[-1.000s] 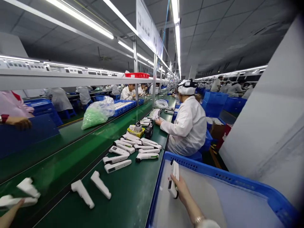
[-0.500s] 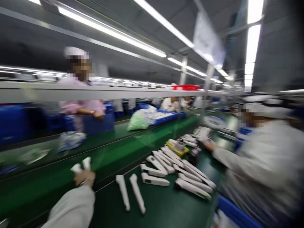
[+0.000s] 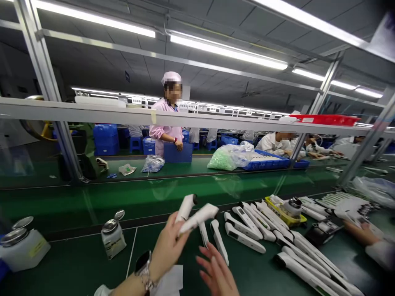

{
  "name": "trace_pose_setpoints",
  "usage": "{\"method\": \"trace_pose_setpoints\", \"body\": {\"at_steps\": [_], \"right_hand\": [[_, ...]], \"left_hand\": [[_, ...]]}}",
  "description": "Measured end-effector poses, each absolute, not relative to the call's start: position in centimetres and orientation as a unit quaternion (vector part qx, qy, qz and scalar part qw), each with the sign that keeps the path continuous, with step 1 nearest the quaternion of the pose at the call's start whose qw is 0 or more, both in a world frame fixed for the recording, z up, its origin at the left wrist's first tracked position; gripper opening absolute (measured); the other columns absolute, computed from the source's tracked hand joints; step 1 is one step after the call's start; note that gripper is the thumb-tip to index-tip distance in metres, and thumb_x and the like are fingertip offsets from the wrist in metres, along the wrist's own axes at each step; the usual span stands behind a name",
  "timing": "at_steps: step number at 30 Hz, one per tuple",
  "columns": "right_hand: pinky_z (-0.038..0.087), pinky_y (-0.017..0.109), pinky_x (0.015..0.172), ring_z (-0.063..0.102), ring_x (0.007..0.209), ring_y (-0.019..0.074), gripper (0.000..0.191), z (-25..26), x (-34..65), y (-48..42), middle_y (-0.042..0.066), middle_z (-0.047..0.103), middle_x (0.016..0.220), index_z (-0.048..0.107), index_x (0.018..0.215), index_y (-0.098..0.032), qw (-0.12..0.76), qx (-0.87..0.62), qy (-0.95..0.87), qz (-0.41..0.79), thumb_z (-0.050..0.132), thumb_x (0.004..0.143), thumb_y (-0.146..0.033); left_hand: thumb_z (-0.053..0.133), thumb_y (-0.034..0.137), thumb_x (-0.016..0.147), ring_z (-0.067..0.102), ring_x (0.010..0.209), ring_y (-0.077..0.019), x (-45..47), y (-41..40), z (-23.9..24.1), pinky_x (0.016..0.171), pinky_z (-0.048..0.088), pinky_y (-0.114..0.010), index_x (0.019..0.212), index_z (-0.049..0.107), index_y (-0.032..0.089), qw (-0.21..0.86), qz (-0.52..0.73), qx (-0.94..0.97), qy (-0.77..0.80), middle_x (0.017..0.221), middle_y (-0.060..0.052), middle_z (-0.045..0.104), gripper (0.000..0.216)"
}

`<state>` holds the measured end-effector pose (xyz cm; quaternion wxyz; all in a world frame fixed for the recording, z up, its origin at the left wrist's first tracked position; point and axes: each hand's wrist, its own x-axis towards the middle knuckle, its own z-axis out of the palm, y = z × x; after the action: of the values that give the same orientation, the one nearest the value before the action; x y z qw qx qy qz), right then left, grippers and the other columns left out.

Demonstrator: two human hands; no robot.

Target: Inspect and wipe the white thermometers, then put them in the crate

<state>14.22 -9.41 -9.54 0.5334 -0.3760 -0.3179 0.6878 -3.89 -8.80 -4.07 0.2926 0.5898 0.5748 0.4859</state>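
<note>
My left hand is closed on two white thermometer-gun housings, lifted above the green bench. My right hand is just below and to the right of them, fingers spread, holding nothing. Two more white housings lie on the bench right behind my hands. Farther right, several finished white devices lie in rows. A white cloth lies under my left wrist.
Two squat dispenser bottles stand at the left. A yellow tray with a small jar sits among the devices. A co-worker's hand works at the right. Across the conveyor stand a person in pink, blue crates and a green bag.
The view swung left from the blue crate to the bench. My left hand picked up two white housings from the belt and raised them. My right hand let go of the device it held.
</note>
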Motion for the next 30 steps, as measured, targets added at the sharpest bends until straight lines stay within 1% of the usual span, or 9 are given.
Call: {"method": "trace_pose_setpoints", "body": {"at_steps": [4,9,12,14,16,19,24,28,30], "right_hand": [[0.053,0.027,0.070,0.065,0.091,0.0218,0.074,-7.8,6.9,-12.7,0.003,0.071,0.096,0.051,0.119,-0.023,0.538,-0.328,-0.173,0.757,0.083,0.055,-0.040],[0.053,0.031,0.069,0.066,0.083,0.0239,0.073,-5.8,5.7,-15.8,0.009,0.071,0.094,0.047,0.122,-0.016,0.467,-0.342,-0.159,0.800,0.081,0.060,-0.035],[0.051,0.025,0.059,0.063,0.067,0.0176,0.061,-4.9,5.4,-16.8,0.007,0.071,0.081,0.053,0.113,-0.012,0.472,-0.350,-0.212,0.781,0.078,0.065,-0.038],[0.050,0.023,0.054,0.061,0.062,0.0154,0.060,-4.4,4.9,-17.4,0.006,0.070,0.081,0.051,0.117,-0.013,0.480,-0.367,-0.244,0.758,0.074,0.070,-0.041],[0.052,0.025,0.059,0.063,0.069,0.0171,0.065,-4.1,4.4,-18.0,0.007,0.069,0.093,0.047,0.123,-0.018,0.495,-0.387,-0.247,0.738,0.074,0.069,-0.042],[0.053,0.024,0.065,0.064,0.077,0.0176,0.065,-4.5,4.0,-18.6,0.005,0.068,0.104,0.046,0.124,-0.025,0.524,-0.397,-0.249,0.711,0.075,0.068,-0.044],[0.053,0.026,0.062,0.064,0.078,0.0189,0.053,-5.6,4.3,-18.8,0.005,0.067,0.104,0.051,0.121,-0.029,0.544,-0.363,-0.331,0.680,0.070,0.073,-0.041],[0.048,0.025,0.042,0.057,0.050,0.0143,0.049,-4.6,4.1,-19.2,0.004,0.066,0.079,0.050,0.124,-0.025,0.539,-0.324,-0.338,0.701,0.064,0.079,-0.038],[0.051,0.025,0.045,0.059,0.055,0.0151,0.050,-4.0,4.0,-19.4,0.004,0.067,0.082,0.050,0.123,-0.026,0.545,-0.318,-0.328,0.703,0.066,0.077,-0.037]], "left_hand": [[0.043,0.024,0.084,0.048,0.118,-0.0346,-4.5,-15.5,-4.6,0.091,0.044,-0.047,0.120,0.056,0.027,0.146,0.371,0.761,0.512,0.143,-0.013,0.035,0.038],[0.065,0.035,0.073,0.044,0.122,-0.0318,-8.3,-19.5,-5.5,0.096,0.043,-0.039,0.125,0.049,0.031,0.377,0.410,0.660,0.505,0.143,-0.011,0.032,0.054],[0.069,0.035,0.071,0.060,0.083,-0.0161,-9.9,-20.4,-5.2,0.072,0.051,-0.025,0.135,0.026,0.031,0.536,0.513,0.466,0.483,0.114,-0.009,0.054,0.077],[0.066,0.033,0.073,0.048,0.052,-0.0063,-10.1,-20.6,-4.9,0.048,0.041,-0.017,0.136,0.020,0.028,0.594,0.550,0.368,0.458,0.079,0.001,0.055,0.078],[0.062,0.033,0.075,0.037,0.042,-0.0034,-10.0,-20.7,-4.6,0.039,0.028,-0.015,0.131,0.027,0.023,0.639,0.566,0.310,0.419,0.067,0.004,0.049,0.067],[0.058,0.037,0.077,0.038,0.044,-0.0023,-9.5,-20.6,-4.7,0.037,0.023,-0.015,0.122,0.039,0.019,0.677,0.574,0.291,0.358,0.076,0.000,0.053,0.052],[0.074,0.027,0.068,0.050,0.061,-0.0038,-9.3,-20.7,-5.1,0.051,0.039,-0.014,0.121,0.043,0.024,0.700,0.488,0.408,0.324,0.092,-0.001,0.055,0.061],[0.065,0.031,0.077,0.057,0.056,-0.0078,-9.3,-20.5,-5.2,0.052,0.042,-0.018,0.102,0.054,0.014,0.733,0.459,0.370,0.340,0.073,0.000,0.057,0.033],[0.064,0.033,0.077,0.059,0.058,-0.0095,-9.2,-20.5,-5.2,0.051,0.041,-0.018,0.093,0.056,0.012,0.741,0.479,0.349,0.317,0.075,-0.003,0.058,0.028]]}}
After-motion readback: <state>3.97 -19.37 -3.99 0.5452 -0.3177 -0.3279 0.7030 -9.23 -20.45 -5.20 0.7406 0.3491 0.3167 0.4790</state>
